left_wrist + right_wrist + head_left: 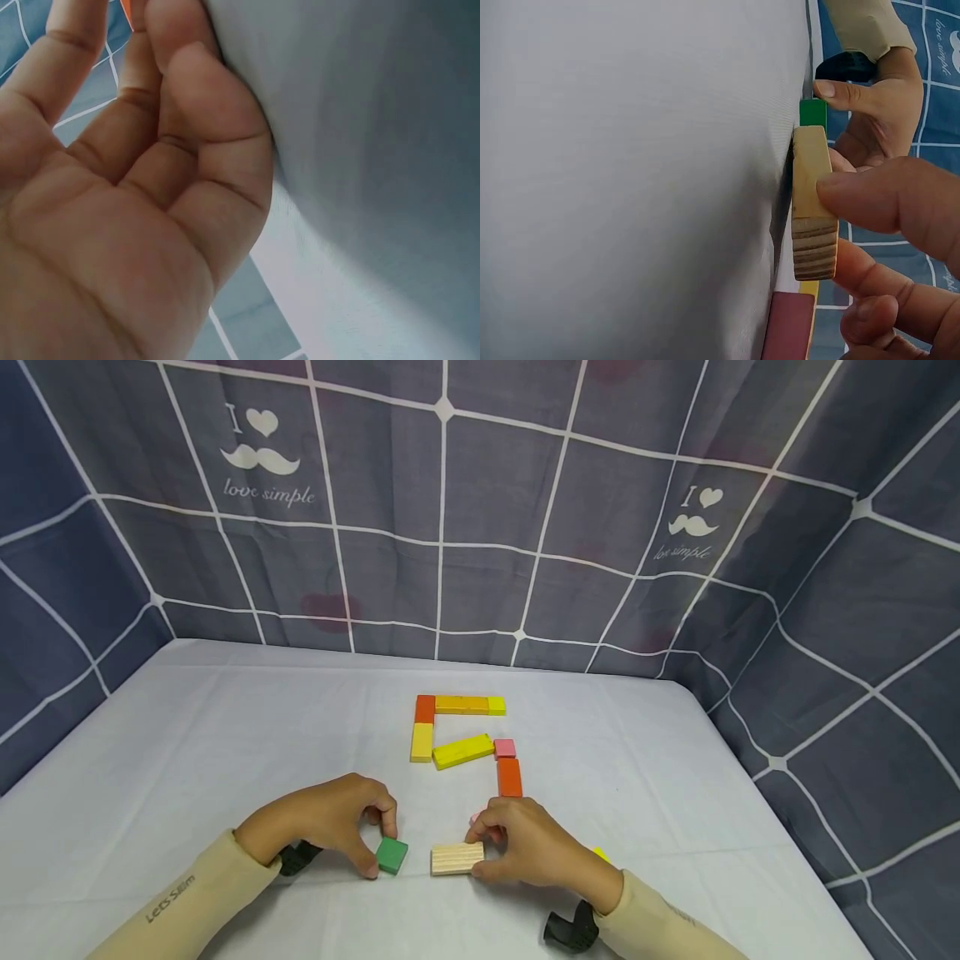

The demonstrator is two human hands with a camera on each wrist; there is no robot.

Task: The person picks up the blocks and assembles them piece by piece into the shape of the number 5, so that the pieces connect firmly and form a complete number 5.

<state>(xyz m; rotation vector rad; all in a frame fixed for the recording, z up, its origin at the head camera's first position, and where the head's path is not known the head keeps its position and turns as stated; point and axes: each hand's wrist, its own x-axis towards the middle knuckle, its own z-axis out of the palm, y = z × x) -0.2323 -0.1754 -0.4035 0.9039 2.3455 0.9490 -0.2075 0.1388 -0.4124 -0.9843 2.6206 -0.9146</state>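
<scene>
My left hand has its thumb and index finger around a small green block on the white-covered table, one at either side of it. In the left wrist view the curled fingers hide that block. A plain wooden block with a grooved top lies just to the right, and my right hand pinches its right end between thumb and fingers. In the right wrist view the wooden block is tilted slightly, with the green block beyond it.
Farther back, a bent line of blocks holds a red-orange block, a long orange one, yellow ones, a pink one and an orange one. Another pink block is partly hidden behind my right hand. A grid-patterned curtain surrounds the table.
</scene>
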